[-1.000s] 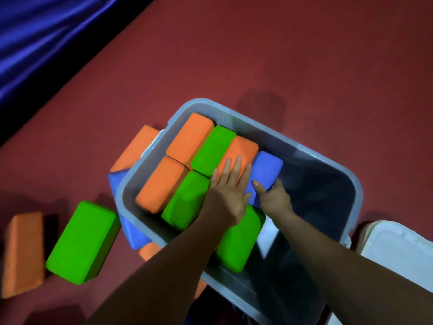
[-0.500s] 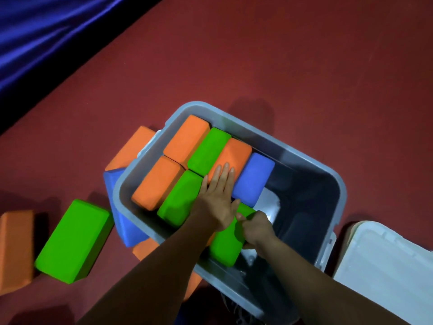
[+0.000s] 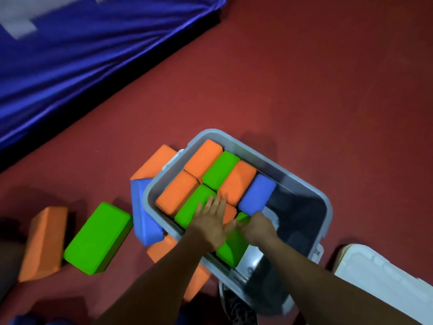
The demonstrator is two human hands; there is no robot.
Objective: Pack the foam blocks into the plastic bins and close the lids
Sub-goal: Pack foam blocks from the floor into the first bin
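Red floor (image 3: 281, 90), blue mat (image 3: 82, 55) behind; left grip (image 3: 210, 225) flat on blocks (image 3: 187, 211) (right grip (image 3: 259, 227) clutches green block (image 3: 230, 249)).

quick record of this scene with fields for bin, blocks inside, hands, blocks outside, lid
bin: grey bin, open, partly filled
inside: packed blocks orange and green, plus one blue block
hands: left hand flat on the packed blocks; right hand grips the near green block
outside: loose green block and loose orange block on the red floor, others against the bin
lid: white lid off, lying right of the bin
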